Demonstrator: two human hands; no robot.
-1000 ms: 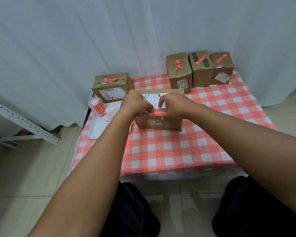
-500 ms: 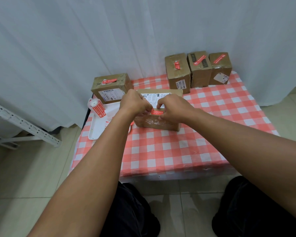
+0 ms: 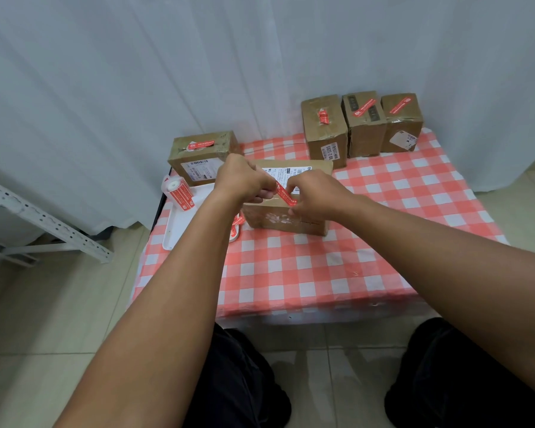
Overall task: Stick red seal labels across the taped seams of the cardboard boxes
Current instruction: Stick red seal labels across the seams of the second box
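Tilted now from level, red seal label [image 3: 284,195] stretches between both pinching hands, left [image 3: 243,180] and right [image 3: 314,194], above box [image 3: 286,219].

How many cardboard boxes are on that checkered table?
5: three in a back-right row, one back left, one under the hands. None seems hidden.

White label [image 3: 332,152] on a back-row box [image 3: 325,131] reads, perhaps, "80 2 3205".
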